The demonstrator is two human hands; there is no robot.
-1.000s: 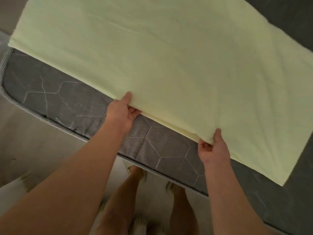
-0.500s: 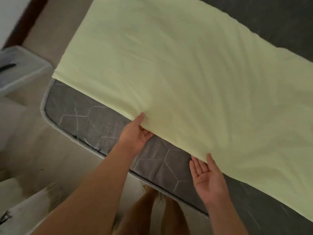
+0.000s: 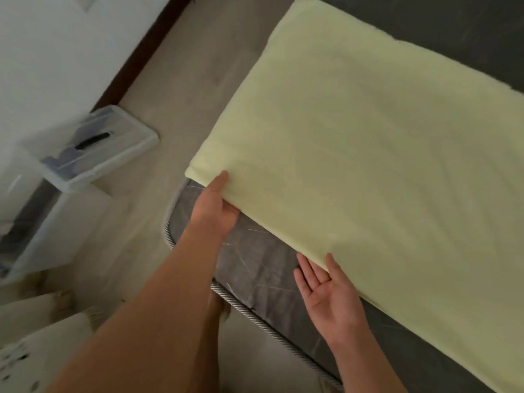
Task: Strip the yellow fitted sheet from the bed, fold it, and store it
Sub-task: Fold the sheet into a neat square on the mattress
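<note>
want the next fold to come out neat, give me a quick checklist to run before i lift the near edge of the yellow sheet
1. Left hand on the near edge: ok, thumb on top of the yellow sheet, fingers under it.
2. Right hand gripping: not ok, palm up and open, fingers straight, only touching the edge.
3. Sheet flat: ok, no big wrinkles show, though the picture is blurred.
4. Sheet fully on the mattress: not ok, its left end hangs past the mattress edge.
5. Layers lined up at the near edge: cannot tell, too blurred.
6. Clear storage box ready: cannot tell, it stands on the floor to the left, contents unclear.
</note>
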